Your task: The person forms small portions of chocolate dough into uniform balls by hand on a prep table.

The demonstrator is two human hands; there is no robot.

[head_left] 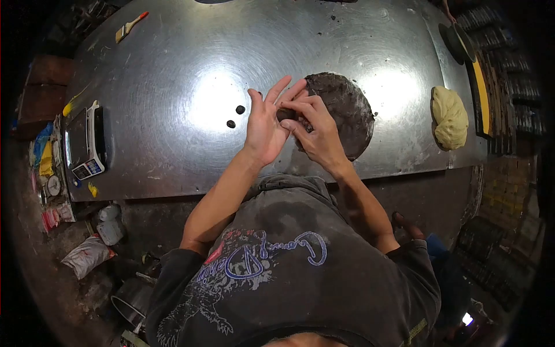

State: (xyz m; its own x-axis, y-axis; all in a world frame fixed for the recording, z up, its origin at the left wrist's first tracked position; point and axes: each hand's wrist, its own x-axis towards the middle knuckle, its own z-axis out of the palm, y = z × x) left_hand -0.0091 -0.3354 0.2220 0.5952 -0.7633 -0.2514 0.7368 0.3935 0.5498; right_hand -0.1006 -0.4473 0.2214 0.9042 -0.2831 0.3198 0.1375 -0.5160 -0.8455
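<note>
My left hand (267,124) is turned palm up with its fingers spread, just left of a large flat round of dark dough (347,113). Between it and my right hand (315,128) is a small dark dough piece (285,114). The fingers of my right hand are curled and pinch this piece against the left hand's fingers. Two small black balls lie on the metal table to the left, an upper ball (240,109) and a lower ball (230,124).
On the metal table (173,156) are a scale (87,139) at the left, a brush (132,27) at the upper left and a yellow dough lump (449,118) at the right. A black round pan (457,43) is near the upper right edge.
</note>
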